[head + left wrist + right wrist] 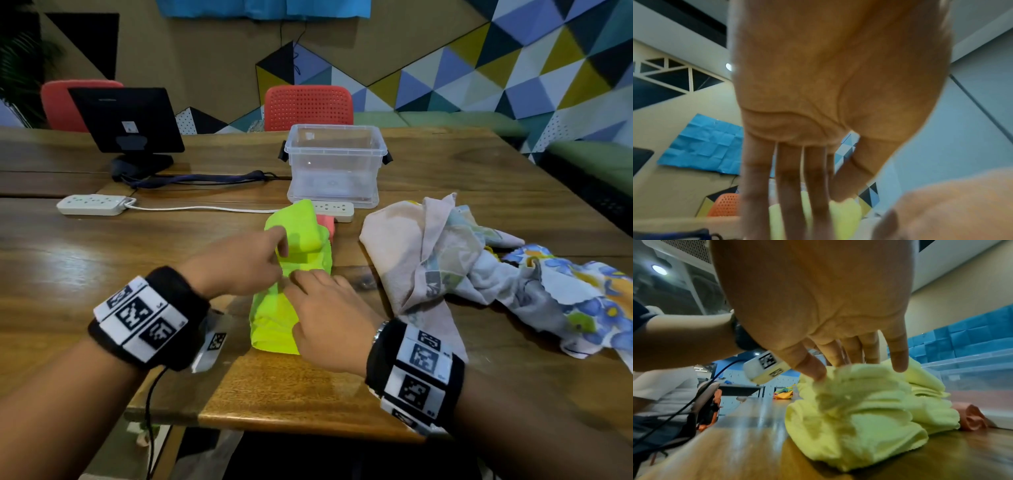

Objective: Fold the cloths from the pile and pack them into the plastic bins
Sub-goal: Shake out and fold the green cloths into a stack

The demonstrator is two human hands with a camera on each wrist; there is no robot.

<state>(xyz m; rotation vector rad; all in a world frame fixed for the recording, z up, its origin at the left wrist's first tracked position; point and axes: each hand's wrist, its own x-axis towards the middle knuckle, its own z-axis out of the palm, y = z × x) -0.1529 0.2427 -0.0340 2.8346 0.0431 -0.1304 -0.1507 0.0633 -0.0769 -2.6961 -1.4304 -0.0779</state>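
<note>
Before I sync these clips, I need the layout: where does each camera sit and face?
Head: on the head, facing forward and down at the lime cloth and clear bin on the table; left hand, right hand show.
Left wrist: under the wrist, looking along palm to fingers at the cloth.
Right wrist: likewise; left forearm also shows.
Shared: all three see the lime cloth.

left hand (239, 263) beside right hand (325, 311)
</note>
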